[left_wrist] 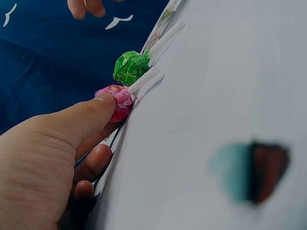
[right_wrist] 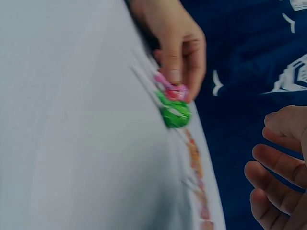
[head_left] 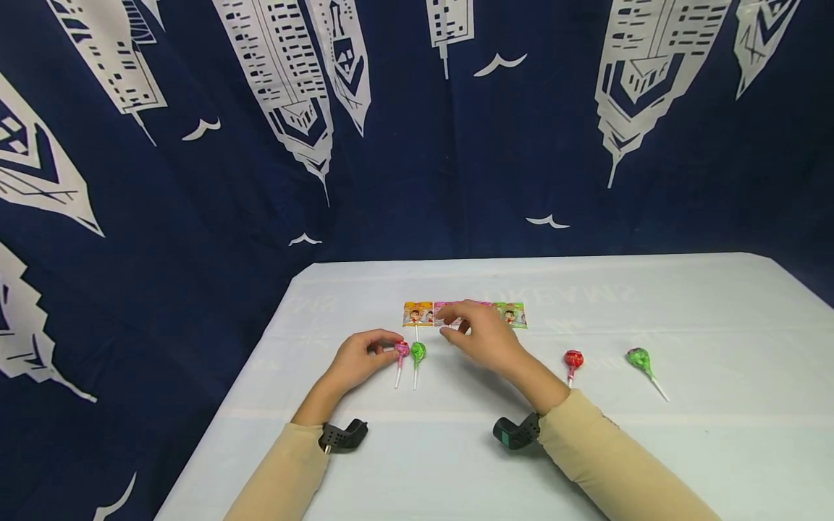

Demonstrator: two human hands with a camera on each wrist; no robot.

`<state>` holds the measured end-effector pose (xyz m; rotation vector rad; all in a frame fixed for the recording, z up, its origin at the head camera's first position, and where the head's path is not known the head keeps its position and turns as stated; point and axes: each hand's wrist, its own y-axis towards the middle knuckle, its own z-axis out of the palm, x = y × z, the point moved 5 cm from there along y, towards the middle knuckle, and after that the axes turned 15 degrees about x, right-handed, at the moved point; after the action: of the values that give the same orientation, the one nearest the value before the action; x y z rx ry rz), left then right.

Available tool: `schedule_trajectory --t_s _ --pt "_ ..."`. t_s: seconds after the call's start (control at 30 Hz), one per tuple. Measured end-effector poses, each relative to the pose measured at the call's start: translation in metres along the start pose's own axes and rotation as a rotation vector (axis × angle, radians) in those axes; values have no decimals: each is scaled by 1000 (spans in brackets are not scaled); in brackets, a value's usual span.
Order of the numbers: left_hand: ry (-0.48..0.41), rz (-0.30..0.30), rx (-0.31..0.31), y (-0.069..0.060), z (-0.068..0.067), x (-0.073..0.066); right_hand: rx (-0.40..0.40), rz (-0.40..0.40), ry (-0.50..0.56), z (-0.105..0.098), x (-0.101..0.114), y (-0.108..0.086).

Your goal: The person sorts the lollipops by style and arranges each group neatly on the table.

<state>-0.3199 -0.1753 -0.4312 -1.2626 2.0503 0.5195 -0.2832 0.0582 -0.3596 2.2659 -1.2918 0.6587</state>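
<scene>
Tan sleeves (head_left: 619, 456) cross the counter (head_left: 430, 477); left fingers (left_wrist: 91, 115) pinch a pink lollipop (head_left: 401, 349) beside a green lollipop (head_left: 418, 352), seemingly paired; right fingers (head_left: 454, 312) spread, empty; red lollipop (head_left: 573, 359) and outlying green one (head_left: 639, 358) look ungathered.

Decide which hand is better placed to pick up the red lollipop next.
Probably the right hand: it holds nothing and is nearer the red lollipop, while the left hand pinches the pink lollipop.
</scene>
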Motion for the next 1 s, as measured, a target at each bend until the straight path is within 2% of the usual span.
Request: schedule_trajectory --t_s 0.23,0.4,0.57,0.77,1.0 --pt "5 29 -8 -2 0 -1 -55 -11 0 -26 -1 -21" --pt "-6 24 -6 -2 0 -1 -80 -9 -22 -41 -5 -38" --pt "-14 5 -4 -1 0 -2 -103 22 -74 -54 -17 -57" --pt "-13 9 -5 -2 -1 -3 -115 73 -114 -66 -38 -81" --pt "-18 13 -4 -3 0 -3 -132 74 -142 -76 -52 -104"
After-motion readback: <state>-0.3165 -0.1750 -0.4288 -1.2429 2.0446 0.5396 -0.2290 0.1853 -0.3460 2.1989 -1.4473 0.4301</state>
